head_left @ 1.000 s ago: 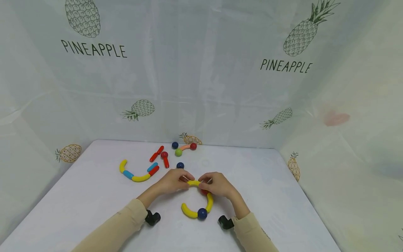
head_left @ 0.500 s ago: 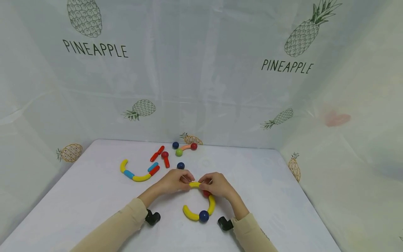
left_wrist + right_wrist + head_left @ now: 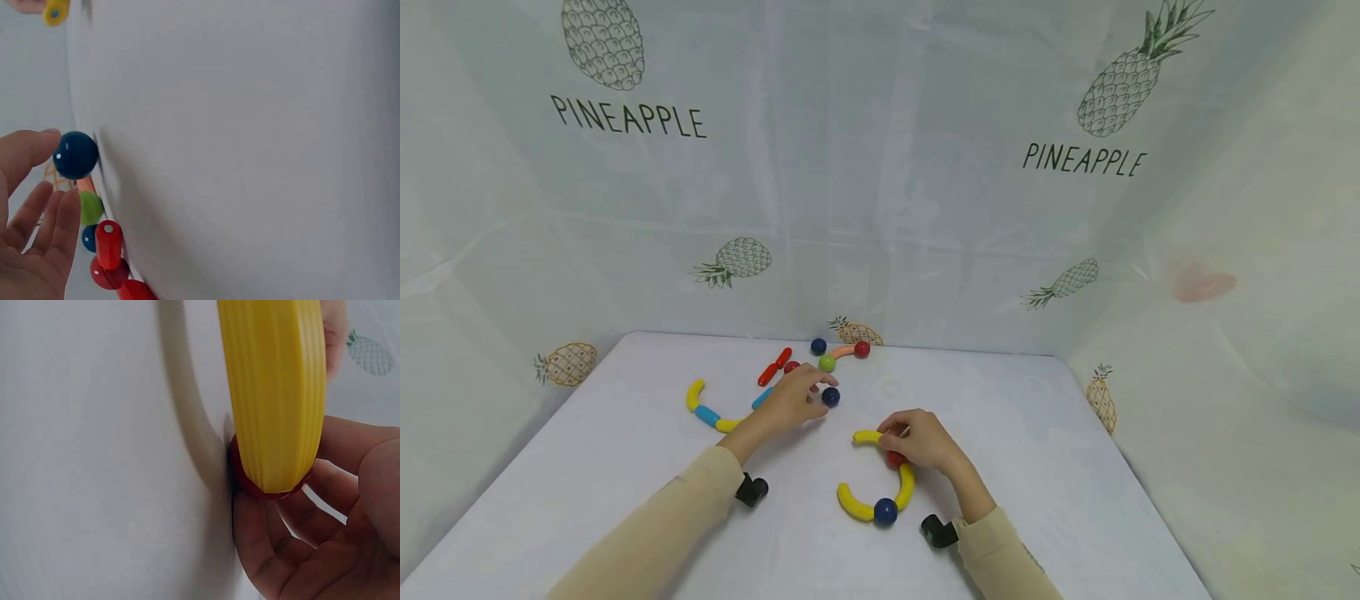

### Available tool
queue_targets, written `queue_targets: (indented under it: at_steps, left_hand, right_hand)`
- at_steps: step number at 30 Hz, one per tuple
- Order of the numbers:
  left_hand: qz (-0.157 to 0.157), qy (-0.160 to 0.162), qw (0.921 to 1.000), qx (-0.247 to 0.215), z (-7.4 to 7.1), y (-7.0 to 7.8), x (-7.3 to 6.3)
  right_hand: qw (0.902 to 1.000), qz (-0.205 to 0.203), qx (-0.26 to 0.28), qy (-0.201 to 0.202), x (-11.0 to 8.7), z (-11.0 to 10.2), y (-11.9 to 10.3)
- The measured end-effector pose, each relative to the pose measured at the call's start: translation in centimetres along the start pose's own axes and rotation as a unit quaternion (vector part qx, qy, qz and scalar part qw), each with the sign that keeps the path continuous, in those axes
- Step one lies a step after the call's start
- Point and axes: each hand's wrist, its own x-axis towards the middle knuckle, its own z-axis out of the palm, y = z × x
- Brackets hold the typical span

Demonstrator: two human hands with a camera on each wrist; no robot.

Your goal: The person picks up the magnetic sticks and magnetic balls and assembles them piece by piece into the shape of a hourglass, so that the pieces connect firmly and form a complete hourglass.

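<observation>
My left hand reaches over the table, thumb and fingers parted around a dark blue ball. In the left wrist view the thumb tip is right at that ball's edge, and the other fingers stay apart from it. My right hand pinches a yellow curved stick near its right end, beside a red ball. From the red ball a second yellow curved stick runs to a blue ball, followed by a third yellow stick. Together they form an arc with a gap at the left.
Left of my left hand lies a chain with yellow curved sticks and a light blue stick. Red sticks lie behind the hand. Farther back are another blue ball, a green ball and a red ball.
My left hand has let go of the yellow curved stick's left end and moved back and left to the dark blue ball. My right hand stays on the arc.
</observation>
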Motion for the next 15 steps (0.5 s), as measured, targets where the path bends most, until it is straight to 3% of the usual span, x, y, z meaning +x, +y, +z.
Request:
queue_targets:
  at_steps: [8,15]
  left_hand:
    - [0.015,-0.027,0.9987,0.040,0.03,-0.12,0.81]
    - [0.008,-0.028,0.9993,0.026,0.28,-0.46,1.01]
  right_hand:
    - [1.0000,0.007,0.004,0.004,0.13,-0.05,0.34]
    - [0.9999,0.006,0.008,0.005,0.16,0.01,0.29]
